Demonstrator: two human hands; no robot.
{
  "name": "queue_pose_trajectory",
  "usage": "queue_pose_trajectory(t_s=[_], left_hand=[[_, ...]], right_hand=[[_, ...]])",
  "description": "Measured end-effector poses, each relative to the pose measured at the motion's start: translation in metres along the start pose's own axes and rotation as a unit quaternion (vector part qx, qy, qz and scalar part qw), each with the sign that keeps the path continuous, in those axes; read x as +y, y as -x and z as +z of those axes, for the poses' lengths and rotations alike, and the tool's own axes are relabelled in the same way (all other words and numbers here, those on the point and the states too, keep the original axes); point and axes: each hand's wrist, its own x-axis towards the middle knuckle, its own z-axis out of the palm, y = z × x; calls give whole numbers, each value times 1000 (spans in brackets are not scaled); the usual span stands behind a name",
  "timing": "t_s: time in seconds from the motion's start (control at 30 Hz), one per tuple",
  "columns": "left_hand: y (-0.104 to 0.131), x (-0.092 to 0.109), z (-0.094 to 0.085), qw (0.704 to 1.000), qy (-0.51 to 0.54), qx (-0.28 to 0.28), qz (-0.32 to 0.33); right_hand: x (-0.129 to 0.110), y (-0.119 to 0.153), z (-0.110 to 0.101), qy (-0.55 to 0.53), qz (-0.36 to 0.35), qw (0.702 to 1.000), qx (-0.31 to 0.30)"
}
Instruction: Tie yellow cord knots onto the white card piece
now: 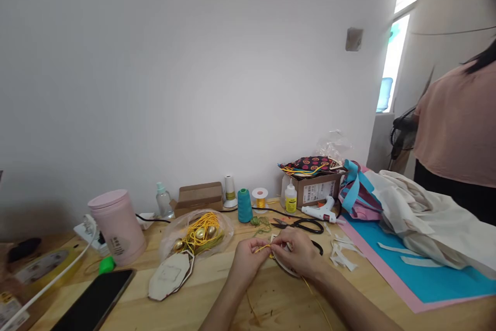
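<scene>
The right hand (pixel 296 254) partly hides a round piece (pixel 284 266)

In front of you stands a plain pale wall (pixel 201 62), which is darker at your left. High on its right part you see a small brownish square (pixel 354 40). Farther right, a narrow window (pixel 393 62) is very bright. Below you is a light wooden table (pixel 211 269).

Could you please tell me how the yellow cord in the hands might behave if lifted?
The yellow cord is probably floppy, since its loose lengths trail in curves. It looks light, a thin strand between the left hand and right hand. It may tangle, as the jumbled cords in the plastic bag suggest.
</scene>
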Motion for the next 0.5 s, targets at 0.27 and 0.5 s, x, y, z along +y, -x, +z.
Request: queue_pose_trajectory(t_s=[0.27,0.5], left_hand=[[2,1,1,1000,0,-2,-2],[4,3,2,1000,4,-15,-6]], right_hand=[[3,-1,2,25,12,1000,-5],[6,0,6,31,35,999,-12]])
